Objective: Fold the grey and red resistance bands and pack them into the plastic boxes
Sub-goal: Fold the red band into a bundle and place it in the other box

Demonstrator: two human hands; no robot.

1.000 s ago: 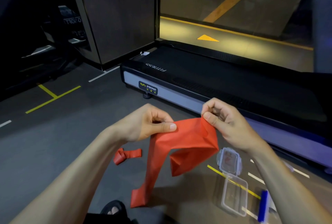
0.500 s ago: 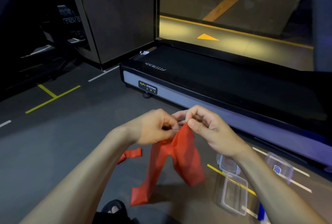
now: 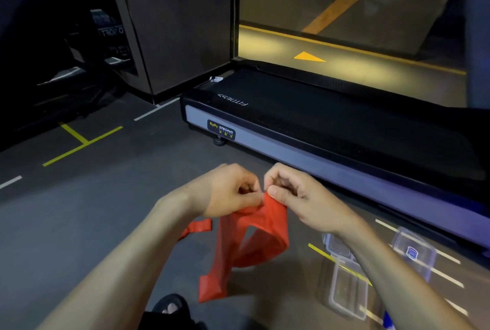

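Fingers (image 3: pixel 274 193) of both hands pinch the red band (image 3: pixel 254 239) mid-fold; we judge it unpacked, the box (image 3: pixel 348 290) near right open; no grey band seen.

The treadmill (image 3: pixel 331 128) bears "FITNESS" on its deck and a "BODY STRONG" label (image 3: pixel 221 129).

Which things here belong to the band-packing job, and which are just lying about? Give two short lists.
Part of the job:
red band, pinched at its top by the left hand and right hand
second red band on the floor
open clear box
another clear box

Just lying about:
treadmill
yellow floor tape
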